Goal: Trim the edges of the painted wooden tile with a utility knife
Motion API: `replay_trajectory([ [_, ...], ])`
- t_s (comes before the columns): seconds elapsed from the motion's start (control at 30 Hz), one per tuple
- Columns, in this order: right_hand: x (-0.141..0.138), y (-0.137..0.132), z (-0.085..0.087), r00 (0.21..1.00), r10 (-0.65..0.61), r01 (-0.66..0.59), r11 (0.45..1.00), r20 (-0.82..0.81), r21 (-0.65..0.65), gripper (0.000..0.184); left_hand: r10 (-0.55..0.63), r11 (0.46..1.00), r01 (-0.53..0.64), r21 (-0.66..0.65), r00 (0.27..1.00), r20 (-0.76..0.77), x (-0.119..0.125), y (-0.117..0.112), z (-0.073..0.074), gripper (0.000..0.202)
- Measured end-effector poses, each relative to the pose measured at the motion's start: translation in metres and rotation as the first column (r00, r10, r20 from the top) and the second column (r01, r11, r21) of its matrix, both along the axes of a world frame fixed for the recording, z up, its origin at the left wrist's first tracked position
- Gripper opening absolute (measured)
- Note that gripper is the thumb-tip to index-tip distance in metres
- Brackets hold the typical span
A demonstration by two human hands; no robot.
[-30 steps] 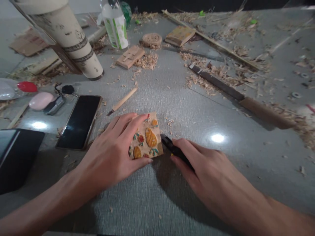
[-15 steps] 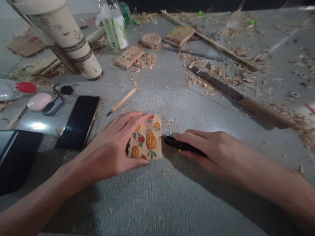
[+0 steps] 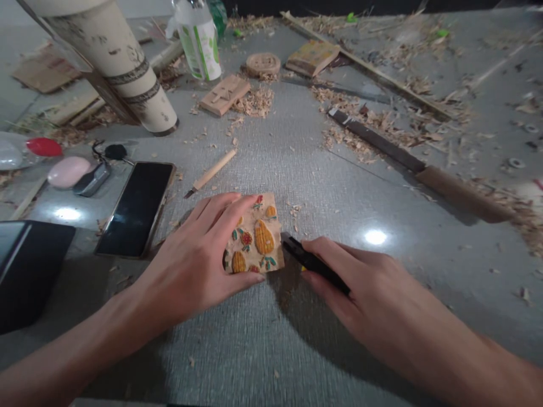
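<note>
The left hand (image 3: 199, 265) clamps its fingers on the painted wooden block (image 3: 257, 240), flat on the tabletop (image 3: 271, 339). The right hand (image 3: 360, 282) has its fingers clenched on a black knife (image 3: 311, 261), whose tip touches the block's right edge. The fruit relief looks finished; the edge trimming seems unfinished.

Left grip (image 3: 199, 271), right grip (image 3: 360, 285), bare sleeveless forearms (image 3: 76, 356).

Left hand (image 3: 199, 265) pressing painted wood block (image 3: 257, 237), right hand (image 3: 360, 277) gripping black knife (image 3: 303, 259) at its edge

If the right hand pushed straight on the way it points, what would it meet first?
The painted block: the black tool in the right hand ends at its right edge, perhaps touching; the left hand lies beyond.
</note>
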State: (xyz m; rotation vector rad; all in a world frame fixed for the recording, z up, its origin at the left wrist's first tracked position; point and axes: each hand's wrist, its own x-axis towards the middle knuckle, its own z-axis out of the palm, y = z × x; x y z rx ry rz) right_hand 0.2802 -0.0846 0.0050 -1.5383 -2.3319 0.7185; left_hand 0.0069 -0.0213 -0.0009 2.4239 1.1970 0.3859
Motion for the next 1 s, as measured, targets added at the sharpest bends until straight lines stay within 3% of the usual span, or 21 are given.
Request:
replay_trajectory([
  [0.57,-0.011,-0.008,-0.003,0.995,-0.094,0.095,0.995,-0.021,0.044,0.003,0.091,0.994,-0.089,0.068,0.996,-0.027,0.009,-0.011,-0.002,0.097],
  [0.7,-0.014,-0.009,-0.005,0.998,-0.064,0.062,0.989,0.006,0.132,0.003,0.117,0.988,-0.112,0.102,0.992,-0.042,0.011,-0.013,-0.004,0.100],
  [0.87,-0.017,-0.011,-0.007,0.993,-0.031,-0.001,0.965,0.117,0.262,0.017,0.121,0.987,-0.114,0.113,0.991,-0.061,0.010,-0.014,-0.003,0.102],
  [1.0,-0.015,-0.010,-0.006,0.997,-0.032,0.016,0.977,0.071,0.213,0.014,0.123,0.986,-0.114,0.124,0.990,-0.066,0.011,-0.013,-0.003,0.101],
])
